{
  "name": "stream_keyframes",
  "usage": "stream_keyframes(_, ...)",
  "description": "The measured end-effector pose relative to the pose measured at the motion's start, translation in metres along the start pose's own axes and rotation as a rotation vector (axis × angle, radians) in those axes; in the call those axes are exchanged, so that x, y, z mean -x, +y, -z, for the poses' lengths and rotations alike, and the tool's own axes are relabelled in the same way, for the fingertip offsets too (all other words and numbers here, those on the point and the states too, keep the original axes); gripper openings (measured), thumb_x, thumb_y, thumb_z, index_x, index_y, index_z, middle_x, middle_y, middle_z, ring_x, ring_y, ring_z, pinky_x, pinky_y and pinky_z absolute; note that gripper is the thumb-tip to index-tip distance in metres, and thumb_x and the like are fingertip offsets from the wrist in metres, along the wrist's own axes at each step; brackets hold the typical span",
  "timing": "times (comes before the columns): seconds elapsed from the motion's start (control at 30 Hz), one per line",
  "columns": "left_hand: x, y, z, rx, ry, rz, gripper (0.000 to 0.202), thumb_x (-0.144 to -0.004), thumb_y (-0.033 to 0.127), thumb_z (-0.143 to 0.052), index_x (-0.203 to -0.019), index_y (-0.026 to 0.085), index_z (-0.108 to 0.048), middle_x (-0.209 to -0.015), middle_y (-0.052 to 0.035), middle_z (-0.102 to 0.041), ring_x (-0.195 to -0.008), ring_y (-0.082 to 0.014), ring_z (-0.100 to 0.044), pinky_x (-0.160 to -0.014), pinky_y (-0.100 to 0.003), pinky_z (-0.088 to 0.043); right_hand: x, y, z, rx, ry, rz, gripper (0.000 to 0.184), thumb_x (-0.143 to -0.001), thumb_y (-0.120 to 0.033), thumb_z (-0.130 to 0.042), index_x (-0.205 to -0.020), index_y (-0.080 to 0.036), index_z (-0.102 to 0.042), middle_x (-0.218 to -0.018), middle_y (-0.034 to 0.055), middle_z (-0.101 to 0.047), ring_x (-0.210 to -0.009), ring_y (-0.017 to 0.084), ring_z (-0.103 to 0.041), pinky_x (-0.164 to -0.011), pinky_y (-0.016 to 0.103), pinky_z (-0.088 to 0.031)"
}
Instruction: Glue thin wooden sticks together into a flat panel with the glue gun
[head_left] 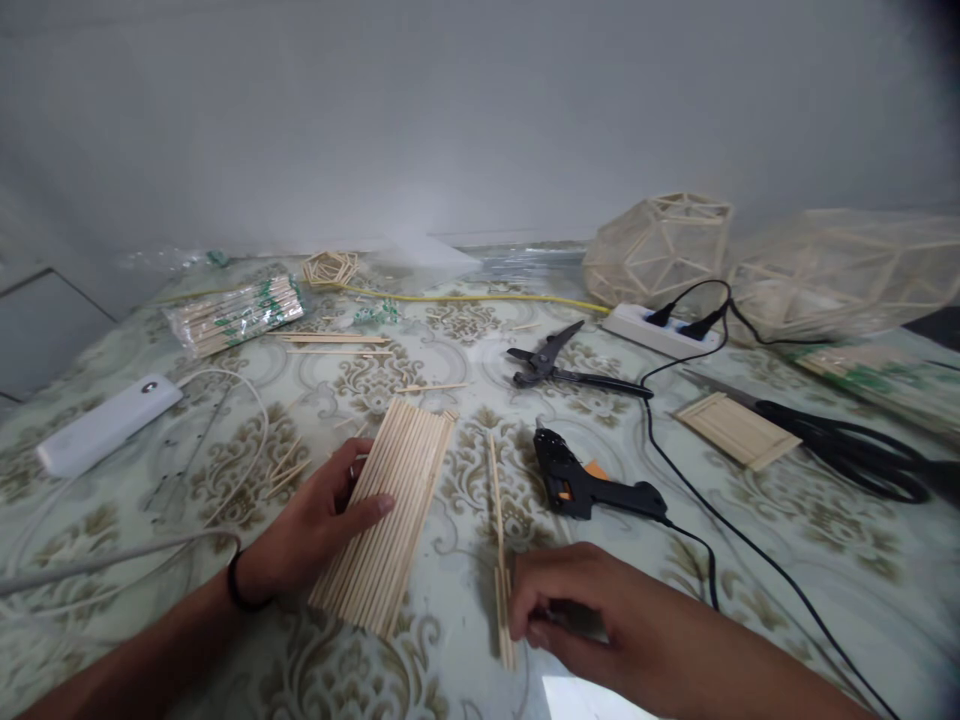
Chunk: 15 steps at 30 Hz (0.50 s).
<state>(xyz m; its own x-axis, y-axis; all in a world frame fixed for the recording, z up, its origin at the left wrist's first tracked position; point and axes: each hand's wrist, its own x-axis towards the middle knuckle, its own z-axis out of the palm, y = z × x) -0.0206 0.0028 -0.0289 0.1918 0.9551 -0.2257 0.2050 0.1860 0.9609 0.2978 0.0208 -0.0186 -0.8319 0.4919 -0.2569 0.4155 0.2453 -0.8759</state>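
My left hand (pixel 315 525) rests on the left edge of a flat panel of glued wooden sticks (pixel 390 510), thumb across its top and fingers at its side, holding it on the patterned tablecloth. My right hand (pixel 577 605) lies low near the front edge, fingers curled and pinching the near end of a few long loose wooden sticks (pixel 499 540) that run away from me. A black glue gun (pixel 592 485) lies just beyond the right hand.
Black pliers (pixel 570 370), a white power strip (pixel 660 330) with black cords, large black scissors (pixel 832 440), a small stick panel (pixel 739 430), two stick-frame polyhedra (pixel 660 245), a bag of sticks (pixel 232 315) and a white device (pixel 105 425) with cable lie around.
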Motion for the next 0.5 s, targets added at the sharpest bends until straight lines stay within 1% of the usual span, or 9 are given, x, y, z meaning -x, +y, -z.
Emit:
stream_keyframes(0.13, 0.0004, -0.0009, 0.001, 0.003, -0.006, 0.001, 0.051, -0.093, 0.052, -0.075, -0.131, 0.023, -0.057, -0.11, -0.0036, -0.071, -0.097, -0.0189, -0.064, -0.085, -0.029, -0.052, -0.0006, 0.0018, -0.001, 0.014, 0.025, 0.018, 0.031, -0.103, -0.035, -0.051, -0.102, -0.016, -0.076, -0.092, 0.0036, -0.069, -0.085, 0.002, -0.057, -0.079, 0.013, -0.04)
stream_keyframes(0.23, 0.0001, -0.0001, 0.0005, 0.006, -0.015, -0.008, 0.05, -0.094, 0.052, -0.074, -0.131, 0.023, -0.057, -0.11, -0.0033, -0.071, -0.097, -0.0183, -0.064, -0.084, -0.029, -0.052, -0.0019, 0.002, -0.0017, 0.026, 0.031, 0.002, 0.034, -0.103, -0.038, -0.05, -0.101, -0.015, -0.075, -0.091, 0.0038, -0.069, -0.083, 0.002, -0.054, -0.077, 0.013, -0.039)
stream_keyframes(0.4, 0.0004, -0.0005, 0.0002, 0.0, -0.012, 0.006, 0.051, -0.094, 0.054, -0.074, -0.13, 0.023, -0.056, -0.107, -0.0028, -0.07, -0.097, -0.0185, -0.064, -0.083, -0.029, -0.052, -0.003, 0.0025, -0.0024, 0.031, 0.041, -0.003, 0.035, -0.104, -0.039, -0.049, -0.101, -0.015, -0.076, -0.09, 0.0038, -0.069, -0.081, 0.002, -0.053, -0.076, 0.013, -0.039)
stream_keyframes(0.5, 0.0012, -0.0011, 0.0013, 0.004, -0.017, 0.003, 0.05, -0.094, 0.053, -0.074, -0.13, 0.024, -0.055, -0.11, -0.003, -0.07, -0.098, -0.0189, -0.065, -0.085, -0.029, -0.053, -0.0026, 0.0037, -0.0024, 0.03, 0.042, 0.004, 0.034, -0.104, -0.037, -0.05, -0.1, -0.016, -0.076, -0.09, 0.0037, -0.069, -0.082, 0.002, -0.054, -0.077, 0.013, -0.039)
